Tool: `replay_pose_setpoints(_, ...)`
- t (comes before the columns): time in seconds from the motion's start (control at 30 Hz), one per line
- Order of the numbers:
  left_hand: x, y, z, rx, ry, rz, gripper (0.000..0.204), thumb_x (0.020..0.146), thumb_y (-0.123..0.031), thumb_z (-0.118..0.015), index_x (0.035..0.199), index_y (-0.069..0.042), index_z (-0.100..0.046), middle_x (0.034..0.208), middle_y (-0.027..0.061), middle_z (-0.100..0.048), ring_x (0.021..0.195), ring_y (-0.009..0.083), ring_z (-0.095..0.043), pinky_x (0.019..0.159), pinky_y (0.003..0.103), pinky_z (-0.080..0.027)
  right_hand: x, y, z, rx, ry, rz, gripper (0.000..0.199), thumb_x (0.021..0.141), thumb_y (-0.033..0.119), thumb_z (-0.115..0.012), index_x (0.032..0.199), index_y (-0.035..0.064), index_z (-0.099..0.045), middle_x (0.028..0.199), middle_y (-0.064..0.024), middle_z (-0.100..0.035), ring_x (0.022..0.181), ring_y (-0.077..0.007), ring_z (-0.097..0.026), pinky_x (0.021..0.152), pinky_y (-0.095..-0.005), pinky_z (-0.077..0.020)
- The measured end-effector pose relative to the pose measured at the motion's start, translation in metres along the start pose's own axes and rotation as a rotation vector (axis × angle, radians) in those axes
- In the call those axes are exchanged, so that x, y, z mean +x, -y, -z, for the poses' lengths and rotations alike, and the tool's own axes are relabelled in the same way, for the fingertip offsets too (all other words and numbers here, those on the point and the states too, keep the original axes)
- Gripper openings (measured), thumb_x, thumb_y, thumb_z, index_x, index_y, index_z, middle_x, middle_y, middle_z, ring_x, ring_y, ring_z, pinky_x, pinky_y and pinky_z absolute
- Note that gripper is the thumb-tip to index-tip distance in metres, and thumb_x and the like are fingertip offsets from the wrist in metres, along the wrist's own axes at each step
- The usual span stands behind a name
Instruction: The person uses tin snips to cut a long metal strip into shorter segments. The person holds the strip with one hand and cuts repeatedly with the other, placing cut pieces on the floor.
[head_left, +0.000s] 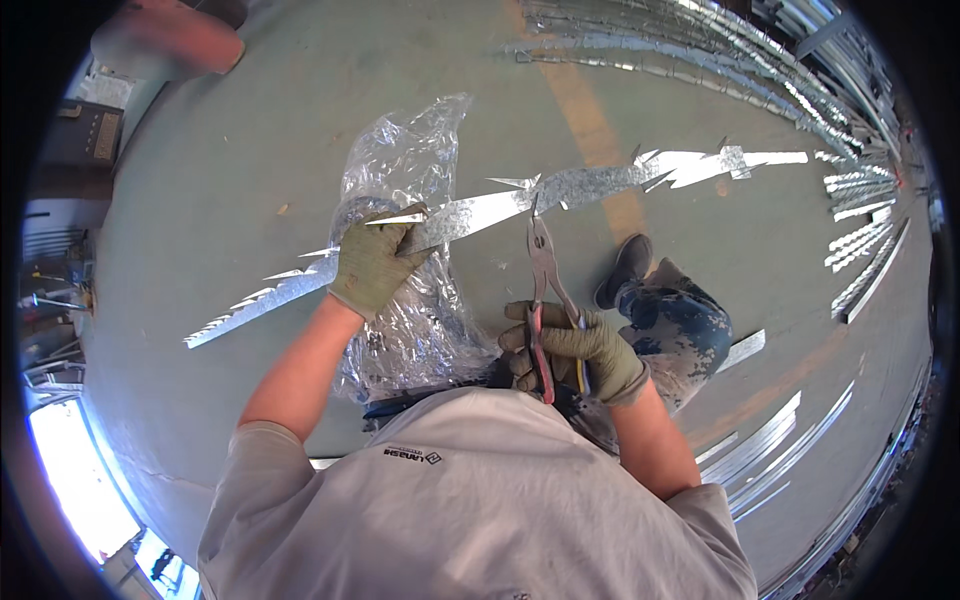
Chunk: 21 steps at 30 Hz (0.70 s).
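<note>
A long galvanized metal strip point(590, 184) with pointed tabs cut along its edge stretches from the lower left to the upper right before me. My left hand point(372, 262), in an olive glove, is closed around it left of its middle. In my right hand point(590, 350), gloved alike, I grip long-nosed pliers point(543, 262) by red and blue handles. Their jaws point away from me and meet the strip's near edge beside a tab; whether they pinch it is too small to tell. Crumpled clear plastic film point(405, 340) lies over my left leg and beneath the strip.
Bundles of long metal strips point(680, 70) lie on the floor at the far right. Shorter profiles point(860, 250) are stacked at the right edge, and more strips point(770, 450) lie at the near right. My right boot point(630, 268) stands near a yellow floor line point(590, 120). A blurred reddish object point(165, 42) is at the far left.
</note>
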<state>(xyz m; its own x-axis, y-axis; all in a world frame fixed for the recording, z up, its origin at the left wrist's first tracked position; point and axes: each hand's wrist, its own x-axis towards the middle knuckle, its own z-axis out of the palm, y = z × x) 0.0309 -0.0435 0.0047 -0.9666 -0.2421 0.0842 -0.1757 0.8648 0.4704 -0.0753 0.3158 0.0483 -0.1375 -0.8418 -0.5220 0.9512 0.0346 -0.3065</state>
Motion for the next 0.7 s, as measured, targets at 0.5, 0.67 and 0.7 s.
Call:
replay_pose_setpoints(0.5,0.026,-0.015,-0.003,0.197,0.111,-0.039,0.070,0.107,-0.058,-0.076,0.170,-0.029,-0.064,0.121,0.0099,-0.086,0.118,0.0352,-0.080,0.101,0.053,-0.063,0.008,-0.012,-0.042,-0.862,-0.491,0.114,0.044,0.109,0.027,-0.084,0.145,0.0064,-0.071,0.108,-0.0031,-0.076,0.084,-0.0115,-0.071,0.064,-0.0309,-0.0562)
replay_pose_setpoints(0.67,0.026,-0.001,-0.028,0.253,0.116,-0.051,0.071,0.109,-0.056,-0.073,0.174,-0.030,-0.059,0.133,0.0117,-0.083,0.122,0.0361,-0.079,0.106,0.053,-0.062,0.019,-0.016,-0.041,-0.981,-0.570,0.071,0.042,0.110,0.029,-0.084,0.144,0.0068,-0.072,0.110,-0.0022,-0.074,0.095,-0.0116,-0.073,0.075,-0.0320,-0.0587)
replay_pose_setpoints(0.7,0.025,-0.001,-0.030,0.275,0.120,-0.056,0.072,0.110,-0.056,-0.072,0.175,-0.028,-0.057,0.138,0.0121,-0.082,0.126,0.0359,-0.078,0.107,0.053,-0.061,0.021,-0.018,-0.039,-1.014,-0.574,0.074,0.040,0.110,0.029,-0.083,0.142,0.0067,-0.073,0.108,-0.0018,-0.074,0.093,-0.0114,-0.072,0.076,-0.0320,-0.0585)
